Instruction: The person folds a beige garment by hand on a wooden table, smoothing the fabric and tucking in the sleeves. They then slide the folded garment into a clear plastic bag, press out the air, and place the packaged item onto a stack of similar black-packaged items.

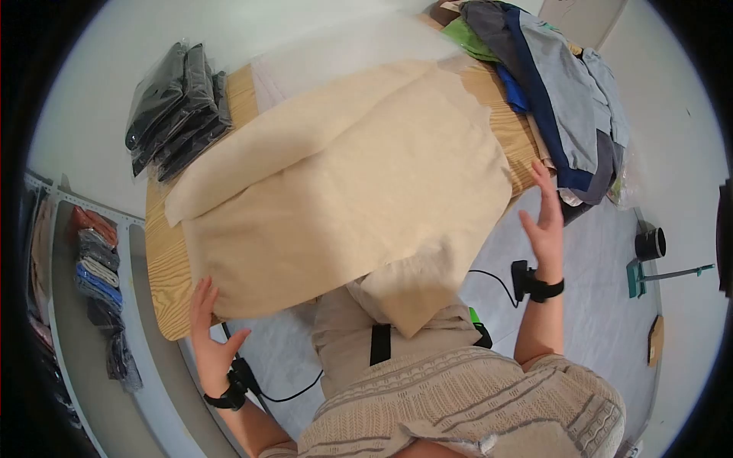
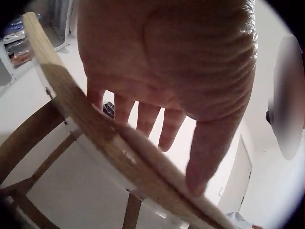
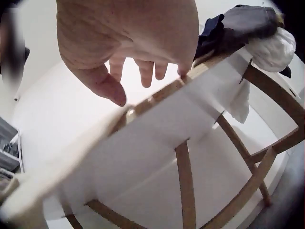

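Observation:
A cream-coloured piece of soft cloth (image 1: 343,175) lies spread over the wooden table (image 1: 164,286), its far left part folded over in a long flap. One corner of it hangs off the near edge over the person's lap. The left hand (image 1: 206,328) is at the table's near left corner, fingertips right at the cloth's edge, fingers straight and thumb spread. Off the right edge of the cloth, the right hand (image 1: 546,225) is held up with its fingers extended, holding nothing. In the right wrist view the right fingers (image 3: 145,74) are over the table edge.
Dark garments in clear plastic bags (image 1: 179,107) are stacked at the table's far left. A heap of clothes (image 1: 565,99) hangs over the right end. A translucent plastic sheet (image 1: 343,49) lies behind the cloth. Shelves with folded clothes (image 1: 99,267) stand at left; a black bin (image 1: 650,244) stands at right.

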### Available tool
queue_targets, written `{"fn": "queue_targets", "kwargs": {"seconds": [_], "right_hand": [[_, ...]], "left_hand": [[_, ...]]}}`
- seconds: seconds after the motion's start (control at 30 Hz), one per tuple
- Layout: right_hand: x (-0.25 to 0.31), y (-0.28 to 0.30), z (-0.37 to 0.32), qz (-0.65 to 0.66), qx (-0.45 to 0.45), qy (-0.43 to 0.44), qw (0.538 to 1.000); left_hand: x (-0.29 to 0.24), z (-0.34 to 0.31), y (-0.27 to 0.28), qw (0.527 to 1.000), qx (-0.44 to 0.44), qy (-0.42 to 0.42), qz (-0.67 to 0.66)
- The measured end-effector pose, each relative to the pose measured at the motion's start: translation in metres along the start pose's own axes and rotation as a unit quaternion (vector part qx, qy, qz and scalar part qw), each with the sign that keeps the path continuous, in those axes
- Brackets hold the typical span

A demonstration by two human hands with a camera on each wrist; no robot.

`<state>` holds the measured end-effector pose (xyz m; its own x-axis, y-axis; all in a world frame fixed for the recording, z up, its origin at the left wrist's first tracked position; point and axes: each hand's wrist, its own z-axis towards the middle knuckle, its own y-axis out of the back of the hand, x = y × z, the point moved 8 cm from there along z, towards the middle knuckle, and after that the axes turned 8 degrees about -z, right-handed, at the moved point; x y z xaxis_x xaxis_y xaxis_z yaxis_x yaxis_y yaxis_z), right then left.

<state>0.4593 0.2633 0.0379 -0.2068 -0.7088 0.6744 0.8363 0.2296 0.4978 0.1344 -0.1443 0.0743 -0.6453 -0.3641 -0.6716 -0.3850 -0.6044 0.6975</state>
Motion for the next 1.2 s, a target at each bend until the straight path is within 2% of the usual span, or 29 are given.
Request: {"fn": "queue_targets", "kwargs": {"seconds": [0.03, 0.07, 0.1, 0.13, 0.23, 0.37, 0.43, 0.5, 0.57, 0.6, 0.63, 0.7, 0.73, 0.77, 0.83, 0.87, 0.9, 0.97, 1.0, 1.03, 1.1, 1.13, 1.2], "right_hand": [[0.0, -0.009, -0.003, 0.002, -0.002, 0.0, 1.0], [0.003, -0.02, -0.003, -0.099, 0.007, 0.021, 0.995], [0.007, -0.028, -0.001, -0.199, 0.016, 0.041, 0.979], [0.012, -0.034, 0.001, -0.225, 0.029, 0.045, 0.973], [0.019, -0.042, 0.011, -0.245, 0.046, 0.082, 0.965], [0.043, -0.044, 0.013, -0.153, 0.059, 0.154, 0.974], [0.037, -0.043, 0.018, -0.11, 0.075, 0.11, 0.985], [0.034, -0.04, 0.022, -0.115, 0.097, 0.152, 0.977], [0.025, -0.038, 0.024, -0.029, 0.13, 0.103, 0.986], [0.026, -0.034, 0.026, 0.021, 0.115, 0.101, 0.988], [0.029, -0.035, 0.027, 0.026, 0.118, 0.109, 0.987], [0.025, -0.034, 0.032, 0.025, 0.067, 0.055, 0.996], [0.027, -0.038, 0.032, -0.04, 0.089, 0.094, 0.991], [0.026, -0.038, 0.034, -0.033, 0.093, 0.101, 0.99], [0.033, -0.043, 0.032, -0.115, 0.158, 0.152, 0.969], [0.034, -0.042, 0.035, -0.064, 0.195, 0.103, 0.973], [0.048, -0.038, 0.041, -0.063, 0.199, 0.108, 0.972], [0.061, -0.036, 0.052, -0.111, 0.219, 0.01, 0.969], [0.079, -0.046, 0.058, -0.088, 0.251, 0.052, 0.963], [0.098, -0.058, 0.068, -0.088, 0.251, 0.056, 0.962], [0.149, -0.107, 0.067, -0.057, 0.375, 0.137, 0.915], [0.157, -0.121, 0.069, -0.058, 0.376, 0.139, 0.914], [0.158, -0.158, 0.061, -0.152, 0.422, 0.184, 0.874]], "left_hand": [[0.011, -0.003, -0.002, 0.998, -0.032, 0.054, -0.029], [0.02, -0.004, -0.006, 0.998, -0.036, 0.052, -0.026], [0.025, -0.004, -0.011, 0.999, -0.036, 0.016, 0.025], [0.025, -0.003, -0.012, 0.996, -0.037, -0.019, 0.077], [0.023, -0.004, -0.011, 0.995, -0.041, -0.039, 0.082], [0.024, -0.003, -0.005, 0.996, -0.053, -0.037, 0.058], [0.024, -0.003, -0.003, 0.994, -0.053, -0.069, 0.065], [0.034, -0.002, 0.001, 0.994, -0.063, -0.071, 0.061], [0.047, -0.007, 0.003, 0.993, -0.073, -0.076, 0.056], [0.053, -0.008, 0.007, 0.993, -0.09, -0.061, 0.034], [0.057, -0.011, 0.011, 0.993, -0.107, -0.046, 0.011], [0.043, -0.015, 0.01, 0.991, -0.116, -0.059, 0.029], [0.025, -0.013, 0.01, 0.989, -0.115, -0.078, 0.041], [0.01, -0.009, 0.016, 0.989, -0.123, -0.073, 0.047], [-0.037, 0.004, 0.021, 0.989, -0.053, -0.138, -0.016], [-0.051, 0.012, 0.02, 0.99, -0.016, -0.137, -0.016], [-0.062, 0.023, 0.015, 0.99, 0.019, -0.138, -0.015], [-0.074, 0.049, -0.02, 0.986, 0.081, -0.146, 0.017], [-0.081, 0.057, -0.045, 0.97, 0.11, -0.187, 0.109], [-0.084, 0.065, -0.07, 0.943, 0.137, -0.226, 0.201], [-0.086, 0.088, -0.103, 0.938, 0.157, -0.237, 0.2], [-0.092, 0.099, -0.107, 0.938, 0.154, -0.236, 0.2], [-0.074, 0.12, -0.116, 0.932, 0.232, -0.088, 0.266]]}}
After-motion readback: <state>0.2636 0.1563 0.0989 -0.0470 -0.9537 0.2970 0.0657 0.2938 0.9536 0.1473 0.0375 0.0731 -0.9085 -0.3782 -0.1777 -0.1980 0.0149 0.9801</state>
